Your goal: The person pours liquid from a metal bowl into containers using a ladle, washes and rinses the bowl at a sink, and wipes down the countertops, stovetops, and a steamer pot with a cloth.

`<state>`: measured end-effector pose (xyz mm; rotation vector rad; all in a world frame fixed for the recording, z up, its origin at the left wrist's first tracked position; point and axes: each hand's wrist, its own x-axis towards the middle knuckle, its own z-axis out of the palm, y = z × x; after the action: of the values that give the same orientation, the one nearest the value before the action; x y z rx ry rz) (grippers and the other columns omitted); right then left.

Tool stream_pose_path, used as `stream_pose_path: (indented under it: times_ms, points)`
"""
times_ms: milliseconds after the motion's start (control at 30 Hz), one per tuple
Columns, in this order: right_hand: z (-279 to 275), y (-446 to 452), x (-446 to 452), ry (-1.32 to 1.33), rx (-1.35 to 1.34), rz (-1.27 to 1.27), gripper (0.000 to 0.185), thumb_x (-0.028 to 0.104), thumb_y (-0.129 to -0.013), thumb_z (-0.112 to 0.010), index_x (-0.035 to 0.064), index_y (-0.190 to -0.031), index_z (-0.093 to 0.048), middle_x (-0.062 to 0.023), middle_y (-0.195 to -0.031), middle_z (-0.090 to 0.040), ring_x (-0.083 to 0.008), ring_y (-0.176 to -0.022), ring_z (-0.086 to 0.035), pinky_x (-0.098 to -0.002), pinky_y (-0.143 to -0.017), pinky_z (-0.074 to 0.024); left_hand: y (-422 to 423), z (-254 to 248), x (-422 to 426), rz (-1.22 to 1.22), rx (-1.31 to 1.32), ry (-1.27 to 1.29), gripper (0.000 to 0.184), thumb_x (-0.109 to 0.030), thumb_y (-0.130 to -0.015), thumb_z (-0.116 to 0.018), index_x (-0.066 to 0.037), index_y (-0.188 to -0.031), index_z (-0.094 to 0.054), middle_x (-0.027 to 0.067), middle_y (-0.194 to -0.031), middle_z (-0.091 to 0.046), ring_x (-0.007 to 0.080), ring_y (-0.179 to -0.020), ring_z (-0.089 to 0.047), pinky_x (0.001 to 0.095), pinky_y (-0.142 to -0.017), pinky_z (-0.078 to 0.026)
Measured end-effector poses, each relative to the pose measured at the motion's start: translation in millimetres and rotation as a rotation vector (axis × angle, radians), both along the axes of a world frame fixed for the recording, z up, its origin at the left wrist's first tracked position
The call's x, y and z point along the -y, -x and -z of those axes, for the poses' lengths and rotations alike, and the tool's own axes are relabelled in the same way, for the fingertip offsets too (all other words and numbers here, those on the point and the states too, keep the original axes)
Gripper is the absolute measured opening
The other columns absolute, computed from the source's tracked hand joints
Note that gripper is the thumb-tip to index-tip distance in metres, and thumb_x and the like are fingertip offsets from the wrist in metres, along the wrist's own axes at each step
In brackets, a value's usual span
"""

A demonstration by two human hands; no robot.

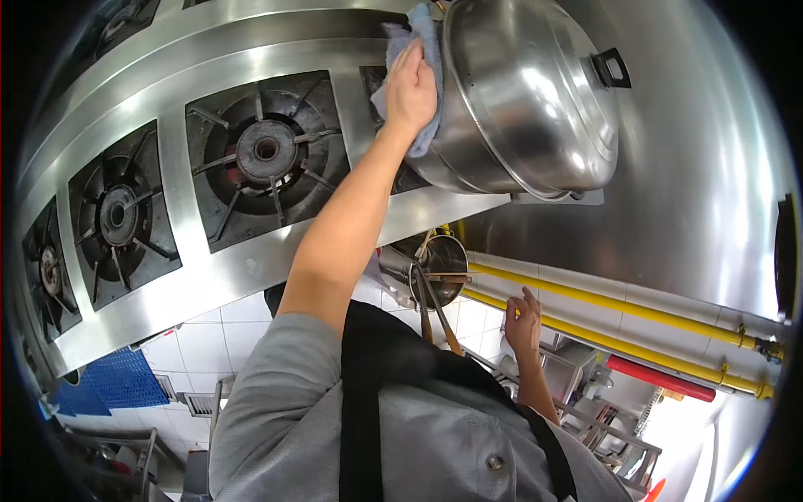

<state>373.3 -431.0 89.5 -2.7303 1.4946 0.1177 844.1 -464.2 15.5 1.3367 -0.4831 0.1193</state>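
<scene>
My left hand (410, 90) is closed on a blue-grey cloth (428, 125), holding it against the side of a large steel pot (468, 125). The pot stands at the right end of the stove, under a domed lid (544, 92) with a black handle. Part of the cloth hangs below the hand, and more bunches above it. My right hand (524, 322) is in the air near the yellow pipes, fingers apart and loosely bent, with nothing visible in it.
Gas burners (268, 149) with black grates line the steel stove to the left. Below its front edge stands a metal bucket (447, 251) with long-handled tools. Yellow pipes (602, 293) run along the tiled wall. A blue mat (125, 381) lies at lower left.
</scene>
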Motion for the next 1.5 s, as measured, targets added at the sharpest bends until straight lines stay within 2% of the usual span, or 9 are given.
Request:
stream_pose_path:
  times_ms: [167, 200, 267, 300, 500, 667, 800, 1067, 1500]
  points:
    - [3.0, 10.7, -0.6, -0.02, 0.004, 0.052, 0.023, 0.016, -0.094, -0.062, -0.0017, -0.104, -0.073, -0.0254, -0.137, -0.057, -0.0444, -0.121, -0.055, -0.0499, -0.104, -0.0446, 129.9, 25.4, 4.7, -0.403, 0.307, -0.103, 0.044, -0.015, -0.093, -0.048, 0.016, -0.124, -0.053, 0.0391, -0.131, -0.05, 0.0558, -0.123, -0.047, 0.061, -0.11, -0.033]
    - [6.1, 13.7, -1.9, -0.021, 0.001, 0.038, 0.023, 0.015, -0.094, -0.062, -0.0013, -0.104, -0.074, -0.0255, -0.137, -0.057, -0.0444, -0.121, -0.055, -0.0503, -0.104, -0.0448, 161.3, 24.6, -4.5, -0.023, 0.202, -0.442, 0.044, -0.018, -0.092, -0.051, 0.014, -0.122, -0.054, 0.0378, -0.13, -0.051, 0.054, -0.123, -0.048, 0.061, -0.109, -0.034]
    - [6.7, 20.6, -7.1, -0.022, 0.011, 0.014, 0.022, 0.015, -0.093, -0.063, -0.0012, -0.104, -0.074, -0.0258, -0.137, -0.057, -0.0438, -0.122, -0.055, -0.0506, -0.104, -0.045, 190.0, 31.7, 0.7, 0.009, 0.3, -0.54, 0.043, -0.021, -0.09, -0.055, 0.011, -0.118, -0.057, 0.0349, -0.124, -0.054, 0.0506, -0.123, -0.05, 0.0609, -0.107, -0.036]
    - [3.2, 22.4, -7.3, -0.02, 0.009, -0.008, 0.022, 0.015, -0.093, -0.063, -0.0011, -0.103, -0.074, -0.026, -0.137, -0.057, -0.0432, -0.123, -0.054, -0.0508, -0.103, -0.0451, 196.1, 44.9, 13.2, -0.336, 0.496, -0.292, 0.042, -0.022, -0.088, -0.057, 0.009, -0.116, -0.058, 0.0333, -0.121, -0.056, 0.049, -0.122, -0.051, 0.0607, -0.106, -0.037]
    - [-76.9, -38.5, 44.2, 0.236, 0.493, -0.26, 0.017, 0.005, -0.098, -0.057, -0.0022, -0.107, -0.07, -0.0214, -0.117, -0.07, -0.0335, -0.101, -0.069, -0.0409, -0.091, -0.0535, 158.0, 55.6, 13.1, -0.406, 0.217, -0.086, 0.043, -0.013, -0.087, -0.056, 0.009, -0.125, -0.055, 0.0278, -0.127, -0.05, 0.0493, -0.107, -0.052, 0.0556, -0.102, -0.038]
    - [-219.0, -208.4, 113.1, 0.411, 0.747, -0.403, 0.03, 0.021, -0.102, -0.058, -0.0006, -0.123, -0.067, -0.0112, -0.112, -0.072, -0.0139, -0.1, -0.065, -0.0277, -0.091, -0.0495, 58.2, -21.8, -26.1, -0.29, -0.121, 0.058, 0.014, -0.008, -0.093, -0.053, 0.006, -0.095, -0.055, 0.0172, -0.096, -0.054, 0.0334, -0.088, -0.053, 0.0374, -0.083, -0.044]
    - [-253.6, -316.8, 180.1, 0.414, 0.444, -0.479, 0.053, 0.046, -0.103, -0.052, 0.0065, -0.138, -0.058, -0.0178, -0.126, -0.066, -0.0283, -0.119, -0.063, -0.0334, -0.102, -0.0439, 29.8, -111.6, -43.2, -0.258, 0.212, -0.11, 0.019, -0.012, -0.092, -0.057, 0.006, -0.093, -0.063, 0.021, -0.096, -0.061, 0.0375, -0.089, -0.059, 0.045, -0.083, -0.047]
    - [-235.1, -372.7, 238.2, 0.483, -0.039, -0.772, 0.044, 0.038, -0.106, -0.042, 0.0001, -0.097, -0.062, -0.0256, -0.082, -0.065, -0.049, -0.083, -0.059, -0.0543, -0.075, -0.0468, 105.7, -125.0, -44.0, -0.166, 0.285, -0.359, 0.022, -0.007, -0.09, -0.051, 0.01, -0.099, -0.061, 0.0309, -0.106, -0.055, 0.0461, -0.098, -0.051, 0.0516, -0.089, -0.041]
    - [-238.2, -372.6, 225.6, 0.333, -0.059, -0.673, 0.044, 0.036, -0.106, -0.039, 0.0035, -0.1, -0.068, -0.0227, -0.086, -0.07, -0.0446, -0.086, -0.065, -0.0524, -0.082, -0.0518, -44.4, -145.8, 8.7, 0.034, 0.183, -0.255, 0.035, -0.018, -0.09, -0.048, 0.011, -0.092, -0.067, 0.0343, -0.106, -0.062, 0.048, -0.101, -0.056, 0.0531, -0.094, -0.043]
